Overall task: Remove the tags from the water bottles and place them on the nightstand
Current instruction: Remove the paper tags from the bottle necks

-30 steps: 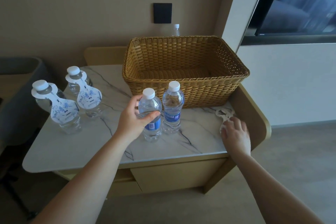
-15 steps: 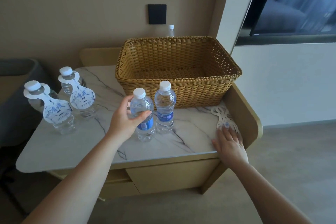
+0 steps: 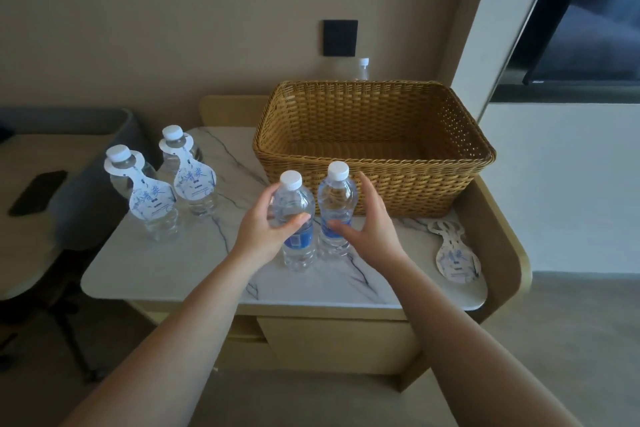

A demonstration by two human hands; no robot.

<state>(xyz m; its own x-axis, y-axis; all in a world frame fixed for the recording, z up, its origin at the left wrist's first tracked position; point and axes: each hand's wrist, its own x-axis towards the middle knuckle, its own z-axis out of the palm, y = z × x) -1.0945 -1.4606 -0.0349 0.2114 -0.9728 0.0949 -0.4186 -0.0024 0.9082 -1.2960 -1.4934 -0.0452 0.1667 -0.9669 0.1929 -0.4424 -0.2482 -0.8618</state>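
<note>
The basket (image 3: 374,163) blocks the back right of the surface (image 3: 194,263), its front wall just behind the two bare bottles (image 3: 313,218). Two tagged bottles (image 3: 169,191) stand close together at the left, well apart from that pair; open marble lies between them. A loose tag (image 3: 455,258) lies flat by the raised right edge (low, no real barrier). The front strip is open.

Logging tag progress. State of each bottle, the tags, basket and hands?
left tagged bottle: upright, tag on
second tagged bottle: upright, tag on
near-left bottle: upright, untagged, held
near-right bottle: upright, untagged
removed tags: flat on nightstand
basket: empty
left hand: gripping near-left bottle
right hand: open beside near-right bottle
</note>
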